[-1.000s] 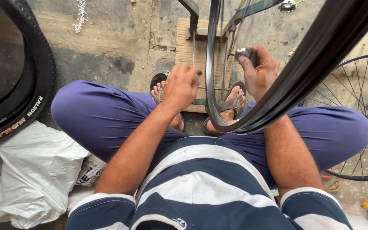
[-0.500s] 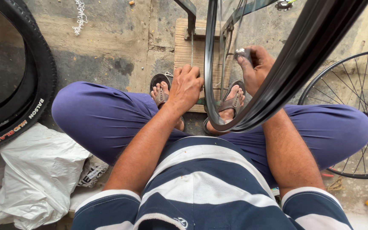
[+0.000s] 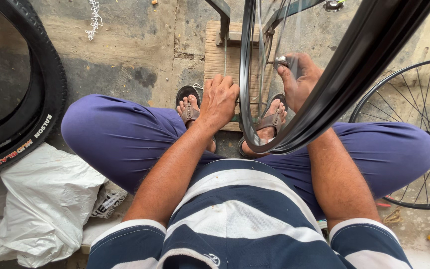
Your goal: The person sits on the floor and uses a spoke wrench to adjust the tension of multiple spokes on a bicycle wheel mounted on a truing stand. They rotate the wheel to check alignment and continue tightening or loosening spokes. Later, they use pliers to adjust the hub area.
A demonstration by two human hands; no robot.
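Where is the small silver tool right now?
In the head view, the small silver tool is pinched in the right hand, upper middle, right of the wheel rim and above the right sandalled foot.

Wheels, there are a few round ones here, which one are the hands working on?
The black rim mounted upright between the knees: left hand grips its edge, right hand holds a small metal tool. The others lie aside.
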